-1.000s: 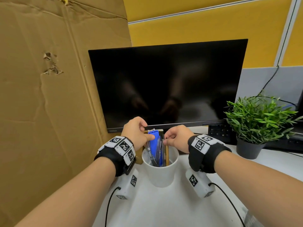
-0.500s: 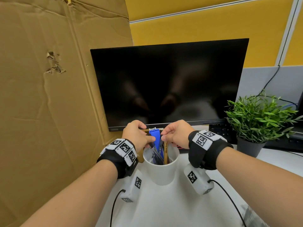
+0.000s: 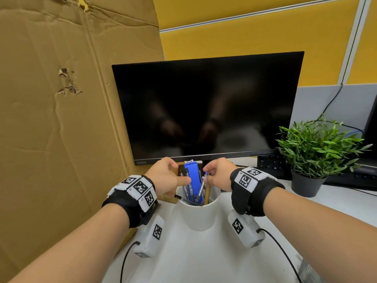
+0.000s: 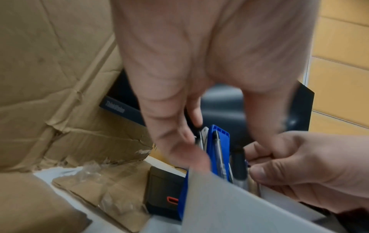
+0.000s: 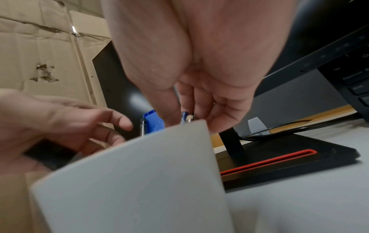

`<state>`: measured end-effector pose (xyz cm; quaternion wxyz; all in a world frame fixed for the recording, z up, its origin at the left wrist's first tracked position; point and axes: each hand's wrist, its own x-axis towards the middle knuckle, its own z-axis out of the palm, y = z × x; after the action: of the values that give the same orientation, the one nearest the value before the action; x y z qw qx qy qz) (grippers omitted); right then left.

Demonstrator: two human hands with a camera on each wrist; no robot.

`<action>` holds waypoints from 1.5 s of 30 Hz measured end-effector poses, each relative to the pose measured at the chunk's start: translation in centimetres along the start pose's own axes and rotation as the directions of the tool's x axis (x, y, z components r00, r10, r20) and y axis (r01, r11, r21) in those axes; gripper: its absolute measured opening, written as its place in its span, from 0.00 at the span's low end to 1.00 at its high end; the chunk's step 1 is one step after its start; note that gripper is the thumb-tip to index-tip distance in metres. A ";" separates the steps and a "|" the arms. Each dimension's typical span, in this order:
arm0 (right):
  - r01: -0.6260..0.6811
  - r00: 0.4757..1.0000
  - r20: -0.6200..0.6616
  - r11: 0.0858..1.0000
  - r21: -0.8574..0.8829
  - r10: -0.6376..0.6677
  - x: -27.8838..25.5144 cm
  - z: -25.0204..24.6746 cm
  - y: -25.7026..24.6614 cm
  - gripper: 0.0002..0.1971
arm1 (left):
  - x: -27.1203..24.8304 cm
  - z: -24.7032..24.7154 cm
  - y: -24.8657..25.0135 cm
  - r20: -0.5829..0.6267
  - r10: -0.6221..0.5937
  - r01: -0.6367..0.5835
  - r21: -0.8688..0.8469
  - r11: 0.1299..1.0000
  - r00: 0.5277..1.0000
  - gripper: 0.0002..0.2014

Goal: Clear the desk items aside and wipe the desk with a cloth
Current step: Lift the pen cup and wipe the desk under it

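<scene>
A white cup [image 3: 199, 217] stands on the white desk [image 3: 193, 260] before the monitor. It holds several pens and a blue stapler [image 3: 192, 180] standing on end. My left hand [image 3: 180, 173] is at the cup's left rim with its fingers loosely apart and its thumb lying against the dark pens. In the right wrist view the left fingers [image 5: 123, 121] stand a little apart from the stapler [image 5: 153, 121]. My right hand [image 3: 206, 173] is at the right rim and pinches the top of a clear pen with a blue cap [image 3: 202, 187]. A wooden pencil [image 3: 207, 194] leans beside that pen.
A black monitor [image 3: 204, 107] rises just behind the cup, its flat base [image 5: 279, 157] on the desk. Cardboard sheets [image 3: 51, 119] wall off the left side. A potted plant [image 3: 314, 152] and a black keyboard [image 3: 269, 164] sit at the right.
Both hands have sunk slightly towards the cup and the pens stand lower in it. The left hand's fingers have loosened and drawn a little to the left of the stapler.
</scene>
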<state>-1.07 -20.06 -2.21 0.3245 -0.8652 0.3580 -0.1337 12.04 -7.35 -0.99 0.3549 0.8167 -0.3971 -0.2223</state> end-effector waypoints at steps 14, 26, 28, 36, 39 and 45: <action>-0.016 0.999 0.031 0.999 0.032 0.015 -0.2 0.7 -0.4 0.21 | -0.6 0.6 1.2 0.104 -0.022 0.000 0.208 0.978 0.994 0.11; 0.006 1.000 0.018 0.996 0.093 -0.008 0.0 -0.4 0.2 0.12 | 0.3 0.9 2.1 -0.183 0.079 -0.084 -0.020 0.996 0.980 0.09; -0.026 0.999 0.030 0.984 0.175 0.021 0.3 0.1 0.1 0.18 | 0.4 0.9 1.7 -0.231 0.092 -0.088 0.028 0.996 0.969 0.07; -0.080 0.997 -0.008 0.989 0.123 0.081 1.0 1.1 -0.6 0.21 | 1.0 1.1 0.7 -0.271 0.024 -0.014 0.040 0.999 0.962 0.13; -0.090 0.993 -0.071 0.990 0.112 0.099 1.1 0.7 -0.6 0.07 | 1.3 1.4 0.8 -0.273 0.015 -0.013 0.011 1.000 0.962 0.11; -0.098 0.994 -0.041 0.986 0.137 0.104 0.3 -0.4 0.1 0.11 | 1.0 0.9 0.3 -0.254 0.061 -0.048 0.057 0.997 0.965 0.07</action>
<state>-1.08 -20.48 -1.95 0.3801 -0.8185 0.3993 -0.1616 11.89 -8.67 -1.44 0.3886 0.8358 -0.3759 -0.0953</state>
